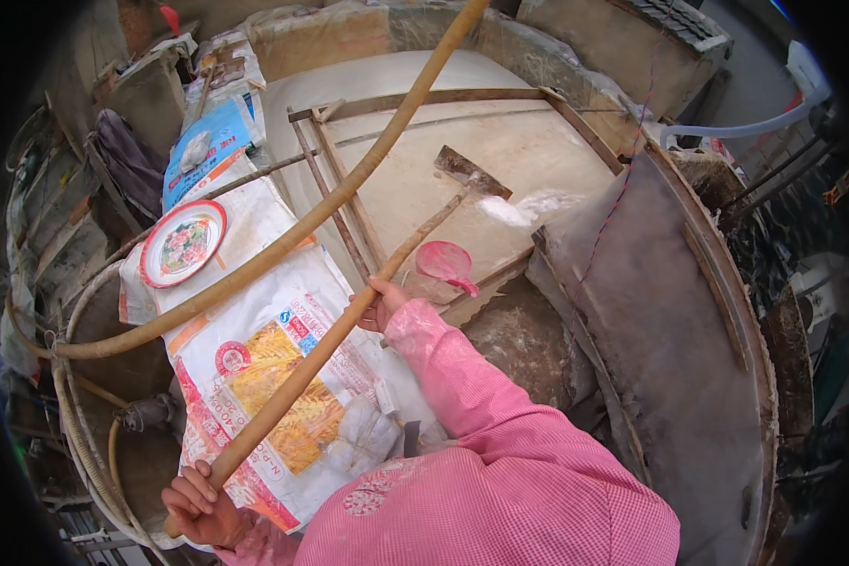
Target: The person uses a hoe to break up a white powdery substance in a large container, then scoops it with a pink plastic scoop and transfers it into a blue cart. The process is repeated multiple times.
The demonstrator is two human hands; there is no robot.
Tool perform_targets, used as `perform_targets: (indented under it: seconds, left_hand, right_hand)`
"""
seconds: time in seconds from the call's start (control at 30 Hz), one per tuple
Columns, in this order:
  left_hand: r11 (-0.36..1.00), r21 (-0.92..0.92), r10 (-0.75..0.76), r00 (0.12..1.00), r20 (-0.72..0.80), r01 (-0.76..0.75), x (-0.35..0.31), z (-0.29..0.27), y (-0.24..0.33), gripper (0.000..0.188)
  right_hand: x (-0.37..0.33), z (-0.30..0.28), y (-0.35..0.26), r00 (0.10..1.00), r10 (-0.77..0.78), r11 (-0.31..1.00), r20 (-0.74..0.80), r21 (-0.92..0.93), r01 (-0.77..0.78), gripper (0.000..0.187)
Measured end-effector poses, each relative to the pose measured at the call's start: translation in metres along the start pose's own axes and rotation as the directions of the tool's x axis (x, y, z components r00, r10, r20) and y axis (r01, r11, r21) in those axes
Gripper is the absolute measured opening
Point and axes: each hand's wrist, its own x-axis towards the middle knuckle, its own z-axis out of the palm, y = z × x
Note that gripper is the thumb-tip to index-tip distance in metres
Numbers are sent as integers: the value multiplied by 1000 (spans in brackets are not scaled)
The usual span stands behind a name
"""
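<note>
A long-handled scraper [302, 377] slants across the view, its wooden shaft rising from the lower left. Its flat rusty blade [473, 173] rests on a pale, powdery bed [424, 123] beside a small heap of white powder [538, 203]. My left hand [201, 505] is closed around the near end of the shaft. Farther up, my right hand [383, 304] grips the same shaft, its fingers partly hidden behind it. Just right of that hand a pink plastic scoop [445, 263] lies at the bed's near edge.
A tan hose [255, 283] arches across the left side in front of the bed. Beneath it are printed sacks [283, 396] and a red-rimmed flowered plate [184, 243]. Wooden bars [349, 203] frame the bed. A grey curved panel [679, 330] and a thin red wire [613, 208] are at right.
</note>
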Motion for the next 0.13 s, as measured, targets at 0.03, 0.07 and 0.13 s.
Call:
perform_targets:
  seconds: [0.03,0.07,0.13]
  left_hand:
    - [999,-27,26,999,47,-24,1,-13,25,36]
    - [992,-129,34,981,191,-10,3,-25,51,36]
    - [975,-223,67,948,311,4,2,-43,78,36]
  right_hand:
    - [-14,11,15,998,20,1000,62,-5,-20,40]
    - [-28,24,29,986,31,1000,166,-2,-32,42]
    - [-56,51,52,969,32,999,244,-25,-27,41]
